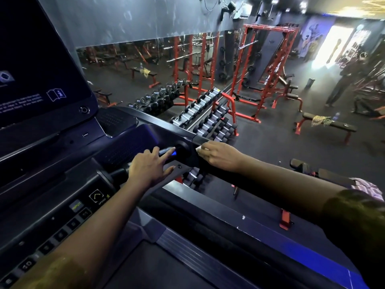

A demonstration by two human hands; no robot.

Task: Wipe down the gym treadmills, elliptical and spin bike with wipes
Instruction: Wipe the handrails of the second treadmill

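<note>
I stand on a black treadmill (62,155) with a dark screen (37,59) at the upper left and a button panel (68,217) at the lower left. My left hand (149,168) rests on the treadmill's right handrail (166,126), fingers spread, holding nothing. My right hand (220,155) presses a white wipe (201,148) onto the outer end of that rail; only a corner of the wipe shows under the fingers. The belt (166,268) lies below my arms.
Past the rail stand dumbbell racks (210,119), red power racks (268,65), a mirror wall (145,55) and flat benches (327,124) with a cloth on one. A person (343,80) stands at the far right.
</note>
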